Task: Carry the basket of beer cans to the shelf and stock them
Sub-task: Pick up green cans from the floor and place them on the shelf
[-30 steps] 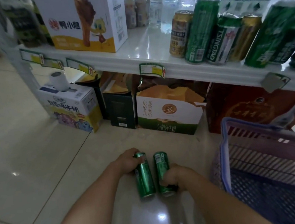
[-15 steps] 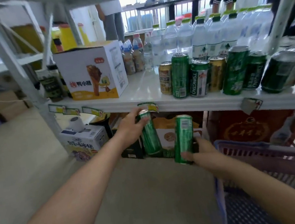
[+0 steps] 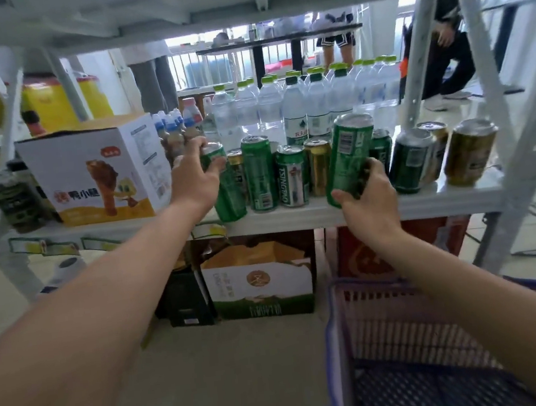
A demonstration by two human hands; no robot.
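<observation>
Two cans [image 3: 348, 160] in hands [image 3: 368, 201]

Green cans [image 3: 348, 160], purple basket [image 3: 339, 345]

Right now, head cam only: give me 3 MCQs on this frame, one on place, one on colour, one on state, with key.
1. Where is the purple plastic basket?
A. on the white shelf board
B. on the floor, lower right
C. hanging from the left hand

2. What colour is the tall slim beer can in the right hand?
A. green
B. gold
C. red

3. What is the left hand doing?
A. resting empty on the floor
B. gripping a green can at the white shelf board
C. holding a water bottle

Key: B, the basket sits below the shelf by the right forearm; A, the can's body is green; B, fingers wrap the can beside the standing row.
</observation>
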